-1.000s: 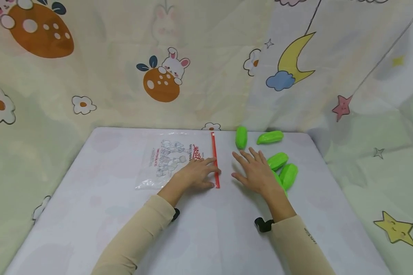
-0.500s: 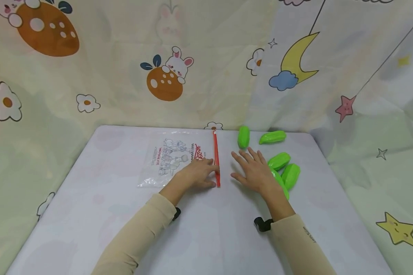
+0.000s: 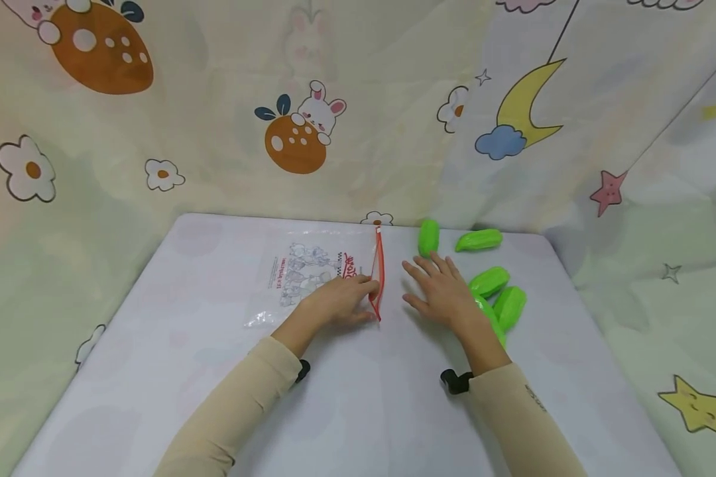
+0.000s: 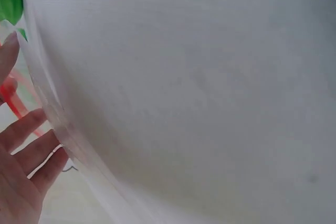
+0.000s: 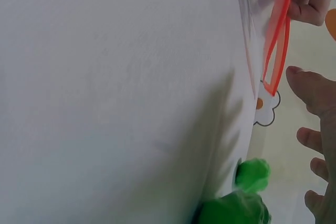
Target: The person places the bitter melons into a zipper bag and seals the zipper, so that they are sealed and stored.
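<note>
A clear zip bag (image 3: 307,268) with printed figures lies flat on the table, its red-edged mouth (image 3: 382,260) facing right. My left hand (image 3: 340,301) grips the mouth near its middle, finger curled at the red strip. There the two red edges stand apart in a narrow gap, also visible in the right wrist view. My right hand (image 3: 444,296) hovers over the table right of the bag, fingers spread and holding nothing. Beside it lies a cluster of glossy green gourd-shaped pieces (image 3: 490,281), one partly covered by the hand and wrist.
Toward the back edge lie two more green pieces, one upright (image 3: 429,237) and one sideways (image 3: 479,240). The white table (image 3: 155,371) ends against a patterned cloth backdrop (image 3: 388,146). Each wrist carries a black camera mount (image 3: 455,381).
The bag's red mouth has gone from a flat straight strip to a bowed, parted opening at my left hand. My right hand stays nearly where it was. The head view has shifted slightly.
</note>
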The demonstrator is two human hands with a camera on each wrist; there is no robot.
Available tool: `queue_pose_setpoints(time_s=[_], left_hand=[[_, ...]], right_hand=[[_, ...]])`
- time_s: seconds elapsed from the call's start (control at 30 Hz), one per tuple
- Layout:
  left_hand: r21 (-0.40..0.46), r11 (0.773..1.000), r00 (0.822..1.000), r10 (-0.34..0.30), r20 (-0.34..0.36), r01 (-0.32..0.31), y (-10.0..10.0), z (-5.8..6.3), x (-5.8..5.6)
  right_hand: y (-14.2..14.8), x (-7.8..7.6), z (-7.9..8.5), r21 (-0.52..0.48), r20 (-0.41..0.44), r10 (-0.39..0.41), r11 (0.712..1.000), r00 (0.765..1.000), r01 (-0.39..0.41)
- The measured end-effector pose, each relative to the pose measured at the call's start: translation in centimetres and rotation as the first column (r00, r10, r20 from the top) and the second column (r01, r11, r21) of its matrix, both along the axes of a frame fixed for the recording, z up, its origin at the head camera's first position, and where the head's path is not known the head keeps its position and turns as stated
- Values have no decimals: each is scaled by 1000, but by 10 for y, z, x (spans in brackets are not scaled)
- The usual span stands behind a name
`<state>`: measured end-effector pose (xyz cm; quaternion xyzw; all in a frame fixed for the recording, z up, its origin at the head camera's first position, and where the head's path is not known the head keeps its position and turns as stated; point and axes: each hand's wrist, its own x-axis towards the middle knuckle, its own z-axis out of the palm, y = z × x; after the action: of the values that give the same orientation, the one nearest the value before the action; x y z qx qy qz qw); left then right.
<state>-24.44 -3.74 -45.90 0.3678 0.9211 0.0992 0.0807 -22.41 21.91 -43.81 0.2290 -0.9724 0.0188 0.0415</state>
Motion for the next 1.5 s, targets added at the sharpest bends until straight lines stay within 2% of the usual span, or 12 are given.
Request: queue_pose_setpoints(time_s=[0.13, 0.37, 0.57, 0.67, 0.87, 1.0, 1.17, 1.37, 1.5], left_hand=[[16, 1000, 1000, -3, 4, 3, -2, 1, 1], [48, 999, 1000, -15, -4, 15, -11, -1, 8], [68, 998, 999, -14, -32, 16, -16, 1, 13], [73, 997, 1000, -13, -20, 14, -17, 3, 14], [75, 997, 1000, -14, 8, 13, -20, 3, 16], [65, 998, 1000, -19, -2, 19, -23, 2, 16], [70, 997, 1000, -29, -10, 29, -25, 3, 16], [78, 997, 998, -1, 55, -3, -28, 4, 18], [74, 997, 998, -6, 68, 1, -30, 4, 18]], right_hand=[[-7, -4, 0, -7, -8, 30, 1000, 1000, -30], [-22, -10, -11, -1, 4, 77, 997, 997, -77], [-27, -13, -15, 2, 42, 62, 998, 997, -62], [-28, -15, -16, 5, 45, 67, 998, 997, -68], [-34, -22, -19, -47, 87, 118, 992, 989, -115], [-38, -28, -20, -76, 124, 141, 988, 982, -132], [-42, -33, -22, -54, 153, 132, 991, 979, -125], [-50, -37, -21, -66, 200, 119, 992, 972, -108], [-57, -39, -19, -48, 212, 91, 995, 973, -83]])
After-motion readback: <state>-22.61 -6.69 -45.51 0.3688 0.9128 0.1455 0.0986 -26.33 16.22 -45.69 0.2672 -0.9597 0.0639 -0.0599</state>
